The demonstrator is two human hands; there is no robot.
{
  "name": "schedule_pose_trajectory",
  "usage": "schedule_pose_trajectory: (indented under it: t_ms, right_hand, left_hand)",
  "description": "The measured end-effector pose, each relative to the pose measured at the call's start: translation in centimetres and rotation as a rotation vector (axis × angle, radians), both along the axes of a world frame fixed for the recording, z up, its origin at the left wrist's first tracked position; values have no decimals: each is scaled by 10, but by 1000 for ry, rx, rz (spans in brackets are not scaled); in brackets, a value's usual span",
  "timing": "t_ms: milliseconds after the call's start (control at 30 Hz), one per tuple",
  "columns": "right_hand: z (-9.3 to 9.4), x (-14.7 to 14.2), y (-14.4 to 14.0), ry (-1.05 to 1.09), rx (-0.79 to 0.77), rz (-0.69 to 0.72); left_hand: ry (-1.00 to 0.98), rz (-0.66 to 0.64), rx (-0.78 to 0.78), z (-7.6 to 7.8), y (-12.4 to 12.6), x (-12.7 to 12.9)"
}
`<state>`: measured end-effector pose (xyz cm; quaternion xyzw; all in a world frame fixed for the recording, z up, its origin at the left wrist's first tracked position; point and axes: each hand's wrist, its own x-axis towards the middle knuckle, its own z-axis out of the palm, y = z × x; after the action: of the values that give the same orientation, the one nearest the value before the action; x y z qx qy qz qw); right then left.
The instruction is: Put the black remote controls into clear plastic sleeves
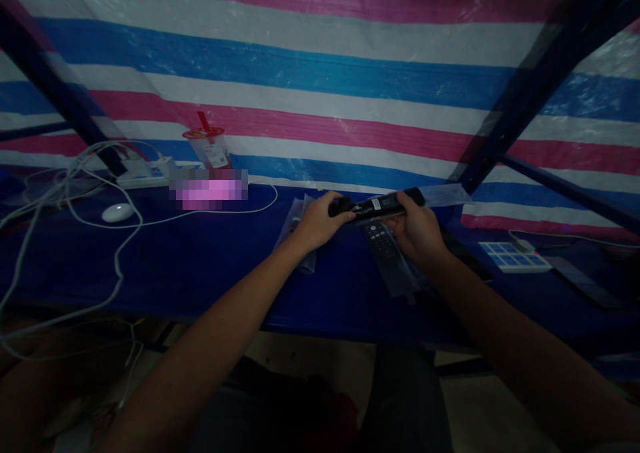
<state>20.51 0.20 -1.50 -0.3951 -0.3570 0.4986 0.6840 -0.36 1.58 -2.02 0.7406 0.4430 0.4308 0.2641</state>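
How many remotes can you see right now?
2: one black remote held between the left hand and right hand, and one button-side-up remote on the blue table beside the right hand. Clear plastic near the left hand may hide another.

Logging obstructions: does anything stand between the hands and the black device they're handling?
Perhaps clear plastic, jutting past the black device; whether it lies under the right hand is unclear. Nothing else visible intervenes.
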Motion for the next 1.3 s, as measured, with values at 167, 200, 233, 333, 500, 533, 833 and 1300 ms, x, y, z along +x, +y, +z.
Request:
schedule_pose_trajectory:
  t_ms: [167,200,233,333,500,533,833,1300]
  right_hand:
    - [-4,3,5,61,-71,-5]
    - [-5,3,5,65,-77,-10]
    - [-6,3,5,67,-79,-14]
    - [-6,3,6,75,-77,-5]
    - [-8,5,8,69,-71,-2]
    - [-9,6,8,58,-63,1]
    - [-5,3,6,91,-64,32]
    - [-4,-4,-2,28,9,93]
  left_hand:
    - [-161,50,-103,-4,9,-1]
    - [-179,54,-114,-4,10,-1]
    - [-194,54,-122,-4,11,-2]
    - [-215,46,-127,-3,11,-2]
    - [-173,57,-93,1,8,-1]
    - [-158,57,-83,2,6,0]
    - [111,13,114,3,-4,1]
    - [237,-4,218,-3,-4,-1]
